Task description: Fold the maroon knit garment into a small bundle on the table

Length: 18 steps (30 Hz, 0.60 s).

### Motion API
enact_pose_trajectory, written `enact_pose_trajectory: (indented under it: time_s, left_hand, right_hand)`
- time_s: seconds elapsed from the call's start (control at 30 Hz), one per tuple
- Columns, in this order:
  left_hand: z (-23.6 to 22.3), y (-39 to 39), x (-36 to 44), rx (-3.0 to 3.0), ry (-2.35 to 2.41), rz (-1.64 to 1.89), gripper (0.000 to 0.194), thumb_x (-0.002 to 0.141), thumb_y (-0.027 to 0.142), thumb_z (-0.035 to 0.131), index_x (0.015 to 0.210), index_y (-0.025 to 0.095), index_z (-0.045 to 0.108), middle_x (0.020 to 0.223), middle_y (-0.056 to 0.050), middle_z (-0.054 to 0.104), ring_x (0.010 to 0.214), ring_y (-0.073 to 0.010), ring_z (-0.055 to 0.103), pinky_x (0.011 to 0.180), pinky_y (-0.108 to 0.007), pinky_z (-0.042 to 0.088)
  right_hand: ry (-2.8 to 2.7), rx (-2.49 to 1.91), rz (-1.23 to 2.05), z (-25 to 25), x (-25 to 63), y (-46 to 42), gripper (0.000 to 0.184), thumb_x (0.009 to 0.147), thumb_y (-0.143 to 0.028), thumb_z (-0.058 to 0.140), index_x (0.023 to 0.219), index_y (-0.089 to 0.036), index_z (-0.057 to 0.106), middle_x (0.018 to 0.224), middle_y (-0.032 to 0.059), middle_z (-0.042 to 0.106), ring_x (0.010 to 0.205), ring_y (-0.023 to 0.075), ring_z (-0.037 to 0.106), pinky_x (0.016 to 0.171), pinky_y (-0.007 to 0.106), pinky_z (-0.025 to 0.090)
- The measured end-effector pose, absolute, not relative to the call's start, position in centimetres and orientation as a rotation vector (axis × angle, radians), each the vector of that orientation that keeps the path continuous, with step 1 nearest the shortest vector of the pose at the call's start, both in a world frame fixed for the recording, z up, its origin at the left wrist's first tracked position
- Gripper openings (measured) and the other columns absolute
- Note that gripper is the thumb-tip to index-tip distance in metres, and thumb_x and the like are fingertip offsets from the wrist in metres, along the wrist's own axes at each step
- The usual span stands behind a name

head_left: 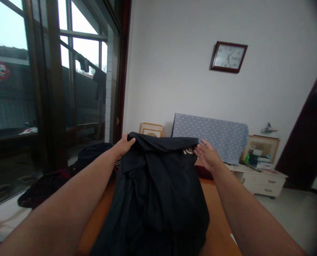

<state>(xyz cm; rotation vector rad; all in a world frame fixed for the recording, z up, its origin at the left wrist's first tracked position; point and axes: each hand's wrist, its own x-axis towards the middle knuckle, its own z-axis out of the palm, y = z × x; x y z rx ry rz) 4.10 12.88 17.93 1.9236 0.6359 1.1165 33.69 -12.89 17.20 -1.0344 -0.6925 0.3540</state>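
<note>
The left grip (pixel 124 146) is curled over the top fold of a black garment (pixel 158 192), its fingers lying on the cloth and apparently clenched on it, though the thumb is hidden behind the fabric. The right grip (pixel 208 155) is released, its fingers spread, just beside the garment's far right edge with no visible hold on it. The garment rises in a loose bunch from the orange wooden tabletop (pixel 218 227), in front of the person and between both forearms, with a collar-like fold near its top and pale lettering (pixel 188 151) by the right fingers.

With cloth this limp, an even hold at matching height on both edges would probably keep its weight from dragging to one side, and opening out the folds would help show its shape.

The black folds merge, so seams and layers are hard to separate. The lettering is unreadable, and the garment's lower part runs out of the bottom of the view. Beyond the tabletop on the left lies a dark heap of clothing (pixel 68 170), and a polka-dot blue cover (pixel 211 133) stands far ahead.
</note>
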Motion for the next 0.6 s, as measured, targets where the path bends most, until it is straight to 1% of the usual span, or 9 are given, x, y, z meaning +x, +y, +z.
enact_pose_trajectory:
  time_s: [0.07,0.1,0.13,0.2,0.27,0.33,0.4,0.5,0.6]
  left_hand:
    - [15.3,14.7,4.8,1.961,0.744,1.051,0.087,0.079,0.045,0.067,0.151,0.008,0.033,0.145,-0.024,0.052,0.132,-0.0291,0.053,0.103,-0.039,0.045]
    - [13.5,15.2,4.7,2.003,0.758,0.989,0.095,0.078,0.047,0.067,0.154,0.007,0.026,0.147,-0.026,0.049,0.135,-0.03,0.051,0.105,-0.04,0.044]
    - [11.4,15.6,4.3,2.069,0.742,0.917,0.097,0.078,0.05,0.066,0.154,0.006,0.026,0.146,-0.026,0.05,0.135,-0.0306,0.05,0.107,-0.041,0.042]
    - [7.2,15.6,3.1,2.186,0.763,0.779,0.094,0.076,0.056,0.064,0.15,0.005,0.035,0.14,-0.025,0.057,0.132,-0.0322,0.054,0.11,-0.042,0.039]
    - [3.8,14.8,1.6,2.255,0.778,0.682,0.083,0.077,0.058,0.061,0.142,0.009,0.048,0.136,-0.021,0.061,0.128,-0.0318,0.057,0.11,-0.042,0.04]
    - [1.8,13.2,0.0,2.294,0.759,0.589,0.068,0.079,0.059,0.059,0.131,0.015,0.059,0.129,-0.016,0.067,0.123,-0.0306,0.061,0.106,-0.04,0.044]
    - [1.1,10.8,-1.3,2.319,0.699,0.519,0.06,0.083,0.06,0.057,0.125,0.019,0.064,0.127,-0.013,0.068,0.12,-0.0289,0.062,0.103,-0.038,0.045]
    - [1.5,6.4,-2.6,2.367,0.66,0.377,0.057,0.083,0.063,0.057,0.122,0.022,0.064,0.125,-0.01,0.068,0.114,-0.0279,0.064,0.098,-0.038,0.047]
    - [1.7,2.7,-3.4,2.443,0.596,0.236,0.05,0.078,0.061,0.064,0.113,0.024,0.066,0.121,-0.008,0.068,0.109,-0.0276,0.064,0.094,-0.037,0.048]
  right_hand:
    - [-0.67,-1.075,0.336,15.3,35.1,-12.3,0.061,0.067,-0.029,0.08,0.123,-0.036,0.057,0.133,0.001,0.06,0.115,0.0161,0.062,0.098,0.032,0.051]
    - [-0.673,-1.122,0.332,13.7,35.6,-12.5,0.062,0.067,-0.031,0.08,0.125,-0.035,0.057,0.137,0.0026,0.057,0.12,0.0176,0.06,0.099,0.033,0.05]
    - [-0.677,-1.17,0.329,11.7,36.0,-13.0,0.059,0.068,-0.035,0.079,0.124,-0.032,0.059,0.137,0.0047,0.057,0.122,0.0191,0.059,0.1,0.034,0.05]
    - [-0.643,-1.287,0.368,7.2,36.6,-14.4,0.054,0.069,-0.042,0.078,0.118,-0.025,0.063,0.122,0.0093,0.066,0.114,0.0224,0.064,0.095,0.035,0.052]
    - [-0.573,-1.426,0.381,2.5,36.9,-15.8,0.054,0.07,-0.047,0.076,0.115,-0.021,0.063,0.105,0.0108,0.071,0.1,0.0241,0.069,0.086,0.036,0.055]
    - [-0.538,-1.56,0.358,-1.5,36.8,-17.0,0.051,0.071,-0.049,0.071,0.112,-0.019,0.064,0.097,0.0104,0.072,0.09,0.0239,0.07,0.076,0.035,0.056]
    - [-0.557,-1.679,0.344,-4.5,36.5,-17.8,0.051,0.072,-0.05,0.066,0.112,-0.019,0.064,0.094,0.0096,0.073,0.086,0.0249,0.07,0.072,0.035,0.055]
    - [-0.688,-1.843,0.315,-6.9,35.9,-18.0,0.054,0.074,-0.042,0.061,0.121,-0.016,0.061,0.105,0.0119,0.072,0.097,0.0276,0.069,0.083,0.039,0.054]
    - [-0.871,-2.113,0.173,-6.9,35.0,-17.5,0.058,0.073,-0.027,0.056,0.129,-0.013,0.059,0.123,0.0161,0.066,0.117,0.0291,0.061,0.1,0.039,0.045]
